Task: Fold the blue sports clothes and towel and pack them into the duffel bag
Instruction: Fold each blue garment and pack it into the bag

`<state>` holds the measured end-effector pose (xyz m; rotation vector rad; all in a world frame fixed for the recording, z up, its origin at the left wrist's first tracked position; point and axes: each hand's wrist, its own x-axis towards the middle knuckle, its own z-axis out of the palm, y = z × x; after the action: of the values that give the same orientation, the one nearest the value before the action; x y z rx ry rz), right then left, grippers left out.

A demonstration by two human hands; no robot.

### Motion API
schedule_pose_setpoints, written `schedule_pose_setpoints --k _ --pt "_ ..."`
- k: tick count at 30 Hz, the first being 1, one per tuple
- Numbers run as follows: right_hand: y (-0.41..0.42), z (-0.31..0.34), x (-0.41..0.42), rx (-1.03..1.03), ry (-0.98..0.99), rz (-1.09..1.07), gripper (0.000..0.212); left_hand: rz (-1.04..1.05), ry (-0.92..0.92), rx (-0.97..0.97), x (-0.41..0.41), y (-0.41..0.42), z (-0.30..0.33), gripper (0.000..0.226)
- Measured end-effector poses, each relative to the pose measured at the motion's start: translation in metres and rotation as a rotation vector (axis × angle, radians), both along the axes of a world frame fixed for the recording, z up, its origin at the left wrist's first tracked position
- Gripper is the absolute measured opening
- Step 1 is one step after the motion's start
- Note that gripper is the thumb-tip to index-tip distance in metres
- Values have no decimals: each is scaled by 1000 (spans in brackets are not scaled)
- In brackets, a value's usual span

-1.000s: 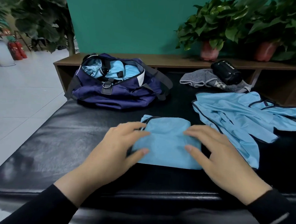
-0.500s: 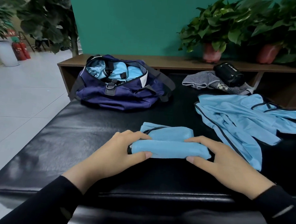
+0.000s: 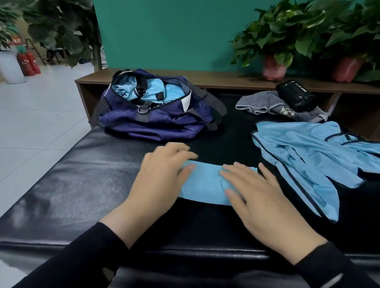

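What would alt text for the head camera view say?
Both hands, left hand and right hand, press flat on a folded blue garment on a black mat; an open duffel bag and unfolded blue clothes lie beyond.

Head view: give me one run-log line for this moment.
left hand: flat on folded light-blue garment | right hand: flat on it | navy duffel bag: open, blue clothes inside | unfolded light-blue garment: waiting, right
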<state>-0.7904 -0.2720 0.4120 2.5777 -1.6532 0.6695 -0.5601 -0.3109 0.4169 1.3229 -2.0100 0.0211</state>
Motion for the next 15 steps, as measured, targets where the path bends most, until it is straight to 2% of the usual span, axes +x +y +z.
schedule_pose_setpoints --k 1,3,6,11,15 --pt "-1 -4 0 60 50 0 67 -80 -126 -22 -3 2 -1 39" --pt "-2 -7 -3 139 114 -8 78 -168 -321 79 -8 8 -4 59" --pt "-7 -4 -6 223 93 14 79 -169 -433 259 -5 7 -11 79" --pt "-13 -1 -10 288 19 41 78 -189 -358 389 16 -2 -12 83" --pt "-17 3 -10 234 5 38 66 -162 -254 391 28 -5 -11 67"
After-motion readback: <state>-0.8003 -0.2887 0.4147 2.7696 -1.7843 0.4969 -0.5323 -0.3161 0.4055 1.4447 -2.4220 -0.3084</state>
